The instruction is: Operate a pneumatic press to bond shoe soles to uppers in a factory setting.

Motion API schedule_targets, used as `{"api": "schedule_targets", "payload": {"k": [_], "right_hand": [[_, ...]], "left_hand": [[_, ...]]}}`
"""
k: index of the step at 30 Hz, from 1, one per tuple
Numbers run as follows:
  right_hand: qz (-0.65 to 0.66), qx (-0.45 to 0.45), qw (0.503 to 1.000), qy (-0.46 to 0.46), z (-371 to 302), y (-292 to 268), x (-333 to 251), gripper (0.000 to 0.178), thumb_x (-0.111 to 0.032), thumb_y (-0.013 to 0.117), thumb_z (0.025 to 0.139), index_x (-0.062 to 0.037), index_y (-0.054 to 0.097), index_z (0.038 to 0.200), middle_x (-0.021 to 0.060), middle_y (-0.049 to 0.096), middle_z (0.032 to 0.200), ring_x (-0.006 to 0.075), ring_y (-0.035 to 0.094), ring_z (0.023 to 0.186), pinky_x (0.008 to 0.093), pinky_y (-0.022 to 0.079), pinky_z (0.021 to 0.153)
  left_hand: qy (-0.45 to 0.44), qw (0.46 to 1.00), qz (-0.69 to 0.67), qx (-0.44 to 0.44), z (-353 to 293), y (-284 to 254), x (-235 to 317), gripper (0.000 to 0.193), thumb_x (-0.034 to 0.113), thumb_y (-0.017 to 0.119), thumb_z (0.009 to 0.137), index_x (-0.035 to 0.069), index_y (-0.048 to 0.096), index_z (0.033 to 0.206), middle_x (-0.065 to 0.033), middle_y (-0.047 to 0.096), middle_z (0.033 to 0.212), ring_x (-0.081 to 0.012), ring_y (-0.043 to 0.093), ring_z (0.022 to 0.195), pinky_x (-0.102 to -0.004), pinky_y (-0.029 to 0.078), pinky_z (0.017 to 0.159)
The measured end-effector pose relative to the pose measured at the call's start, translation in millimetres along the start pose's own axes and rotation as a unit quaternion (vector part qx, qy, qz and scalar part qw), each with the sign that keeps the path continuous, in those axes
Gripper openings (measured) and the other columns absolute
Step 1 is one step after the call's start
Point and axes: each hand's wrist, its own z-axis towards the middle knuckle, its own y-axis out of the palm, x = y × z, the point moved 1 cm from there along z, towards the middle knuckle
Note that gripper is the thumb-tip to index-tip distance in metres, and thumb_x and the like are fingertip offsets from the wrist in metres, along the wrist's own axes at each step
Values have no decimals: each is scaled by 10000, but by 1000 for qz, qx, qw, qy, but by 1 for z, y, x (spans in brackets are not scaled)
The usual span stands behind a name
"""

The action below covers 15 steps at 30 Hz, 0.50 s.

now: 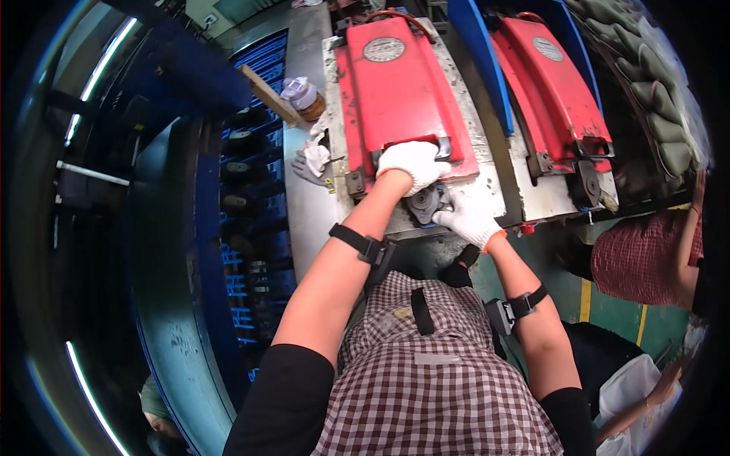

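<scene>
A red machine cover [401, 83] with a round plate near its far end lies closed in front of me on a worn pale base. My left hand [411, 163], in a white knitted glove, is closed over the dark handle at the cover's near edge. Just below it sits a dark grey latch [426, 202] with a round boss. My right hand [470, 219], gloved the same way, is at the latch's right side with thumb and fingers closed on its edge. The left glove hides most of the handle.
A second red cover [544, 87] with its own latch [586, 182] stands to the right between blue panels. Left are a lidded jar [303, 97], a grey-and-white glove [312, 163] and a blue-slatted rack [242, 190]. Olive padded pieces [654, 95] line the far right; other people are nearby.
</scene>
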Motion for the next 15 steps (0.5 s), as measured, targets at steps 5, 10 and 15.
{"api": "schedule_targets", "payload": {"k": [5,10,15], "right_hand": [[33,10,999,-1,7,11,15,457,-375,760,851,-17,654,1116,222,681,1087,350,648,1074,437,496,958],[18,8,1000,8,11,9,14,497,-384,787,828,-1,663,1118,216,677,1067,336,647,1050,427,500,941],[-6,0,999,35,5,1,1,528,-393,799,815,9,661,1128,222,674,1066,338,645,1049,427,505,926]], "left_hand": [[-28,999,-9,-18,-2,-4,2,594,607,606,915,57,734,1098,-196,736,1128,-374,698,1066,-478,533,941],[-20,1000,-18,-11,-6,-7,4,642,644,569,917,49,740,1085,-201,740,1109,-371,701,1048,-473,536,934],[-22,999,-23,-11,-7,-7,3,653,650,563,917,47,745,1088,-197,739,1115,-369,701,1051,-472,536,931]]}}
